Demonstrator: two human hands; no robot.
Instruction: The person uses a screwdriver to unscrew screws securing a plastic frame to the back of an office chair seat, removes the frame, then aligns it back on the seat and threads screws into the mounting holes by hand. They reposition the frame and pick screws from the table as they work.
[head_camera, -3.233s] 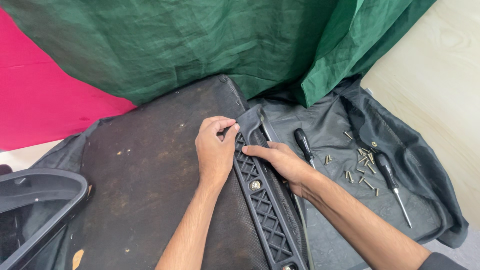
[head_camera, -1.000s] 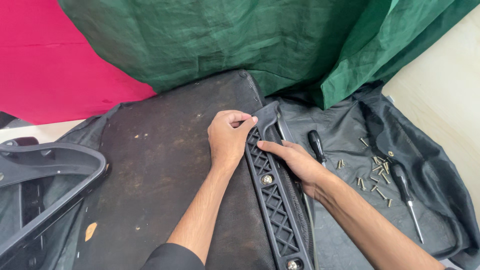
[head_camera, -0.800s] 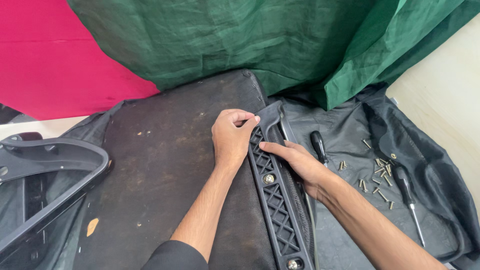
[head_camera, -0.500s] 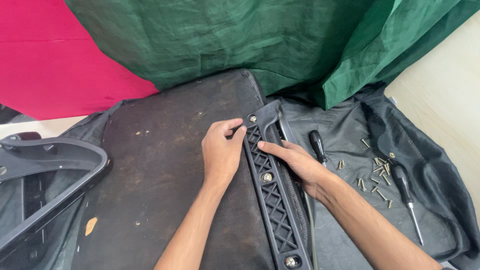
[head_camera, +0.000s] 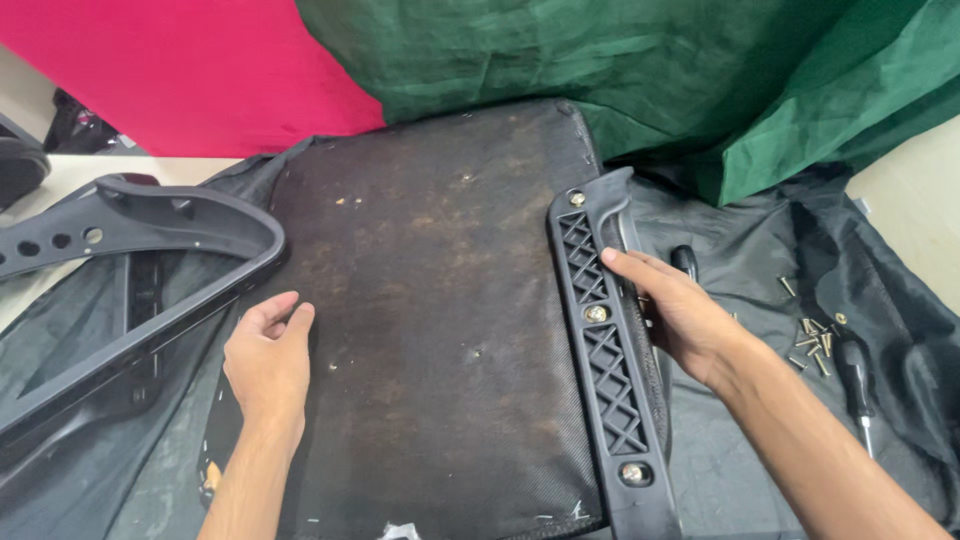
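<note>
Head camera looked straight down on the work, and the big dark seat board (head_camera: 430, 330) lay flat across the middle of the picture, its brown fabric face up and worn. Along its right edge ran the black plastic bracket (head_camera: 605, 350), a long strip with a lattice of diamond cut-outs, and three round fasteners showed on it: one at the top end, one midway, one near the bottom.

Right hand (head_camera: 680, 315) was on that bracket, fingers spread and laid flat against its outer side near the middle fastener, gripping nothing. Left hand (head_camera: 268, 360) was over at the board's left edge, palm down, fingers loosely together and resting on the fabric, also holding nothing.

Off to the left sat a curved black frame (head_camera: 130, 260), lying on grey cloth. To the right, on the dark cloth (head_camera: 760, 250), lay a scatter of small brass-coloured screws (head_camera: 815, 335) and, just beside them, a black-handled screwdriver (head_camera: 858, 385); another black handle (head_camera: 684, 260) peeked out just above the right hand. Green fabric (head_camera: 620, 70) was draped across the top, with pink fabric (head_camera: 190, 70) behind it on the left.
</note>
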